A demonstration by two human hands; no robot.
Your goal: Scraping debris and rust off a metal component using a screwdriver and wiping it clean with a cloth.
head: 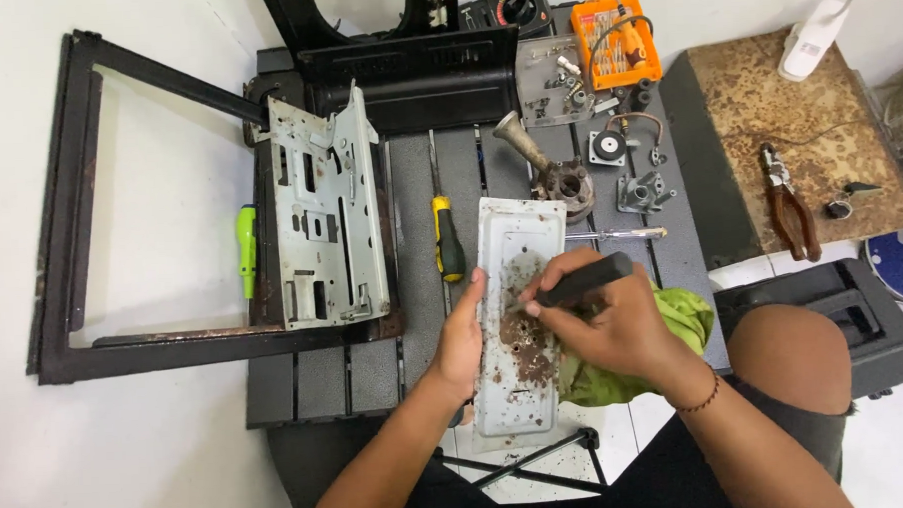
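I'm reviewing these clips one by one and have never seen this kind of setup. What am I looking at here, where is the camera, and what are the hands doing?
There is no machine: the single picture comes from a camera on a person's head, looking down at their two bare hands over a dark slatted worktable. The left hand steadies the edge of a rusty, pale metal plate. The right hand grips a black-handled tool, its tip on the plate's rust patch, with a green cloth beneath it. Around them lie a yellow-handled screwdriver, a grey perforated metal bracket, a black frame, an orange bit case and pliers.

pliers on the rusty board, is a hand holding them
No, the pliers lie untouched on the rusty board, far from both hands.
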